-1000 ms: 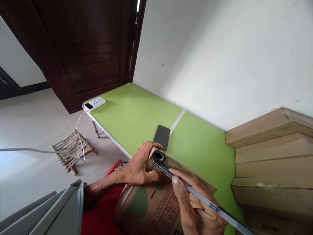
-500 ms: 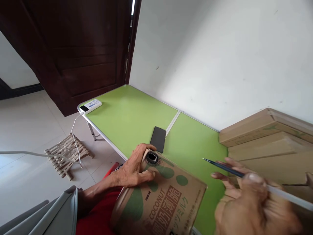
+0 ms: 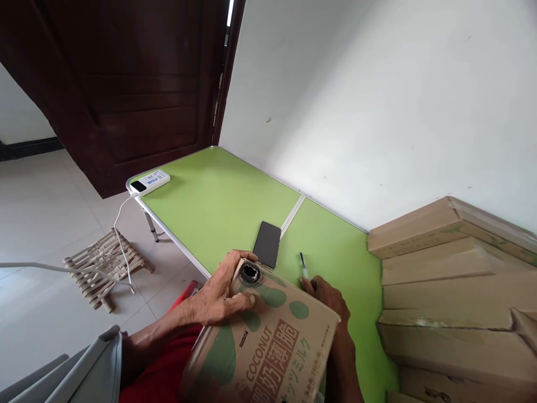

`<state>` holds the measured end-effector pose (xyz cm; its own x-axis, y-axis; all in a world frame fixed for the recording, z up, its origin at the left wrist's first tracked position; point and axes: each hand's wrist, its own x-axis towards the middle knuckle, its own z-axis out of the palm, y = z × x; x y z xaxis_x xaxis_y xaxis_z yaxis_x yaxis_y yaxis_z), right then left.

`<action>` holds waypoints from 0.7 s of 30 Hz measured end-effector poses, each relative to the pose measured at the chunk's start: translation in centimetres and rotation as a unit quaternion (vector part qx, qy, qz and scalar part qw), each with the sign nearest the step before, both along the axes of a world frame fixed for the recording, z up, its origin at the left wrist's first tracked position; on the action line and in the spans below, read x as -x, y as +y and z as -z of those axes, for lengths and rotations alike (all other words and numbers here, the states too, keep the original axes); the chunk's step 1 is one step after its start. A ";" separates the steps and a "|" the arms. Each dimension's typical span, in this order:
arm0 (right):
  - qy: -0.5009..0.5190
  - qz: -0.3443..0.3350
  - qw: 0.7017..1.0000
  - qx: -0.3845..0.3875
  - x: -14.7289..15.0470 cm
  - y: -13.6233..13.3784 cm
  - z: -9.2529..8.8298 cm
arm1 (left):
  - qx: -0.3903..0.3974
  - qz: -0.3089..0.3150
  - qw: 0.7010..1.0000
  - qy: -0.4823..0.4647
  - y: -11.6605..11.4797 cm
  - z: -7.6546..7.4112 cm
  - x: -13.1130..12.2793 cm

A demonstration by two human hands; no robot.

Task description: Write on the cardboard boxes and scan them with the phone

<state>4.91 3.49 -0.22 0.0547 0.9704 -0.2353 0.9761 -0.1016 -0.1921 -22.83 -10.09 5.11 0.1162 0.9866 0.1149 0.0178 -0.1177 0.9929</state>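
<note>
A flat cardboard box (image 3: 272, 347) printed with green shapes and the word COCONUT leans from my lap onto the green table (image 3: 218, 207). It has a dark round hole (image 3: 250, 272) near its top corner. My left hand (image 3: 218, 296) grips that corner, thumb on the face, fingers over the edge. My right hand (image 3: 329, 296) reaches behind the box's far edge and rests on the table, fingers closed around the end of a pen (image 3: 302, 265) that lies on the table, tip pointing away from me.
A black phone (image 3: 267, 244) lies face down just beyond the box. A white power strip (image 3: 150, 181) sits at the table's far left corner, cord hanging down. Stacked cardboard boxes (image 3: 453, 280) fill the right. A woven stool (image 3: 100, 268) stands on the floor; a dark door behind.
My right hand pulled the pen out of the box's hole, swung it right, then brought it down onto the table behind the box. My left hand kept its grip on the box.
</note>
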 end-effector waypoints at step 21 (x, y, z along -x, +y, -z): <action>0.016 -0.092 0.992 0.087 10.5 6.0 -1.8 | -0.015 -0.060 0.996 -0.063 -1.4 5.7 3.8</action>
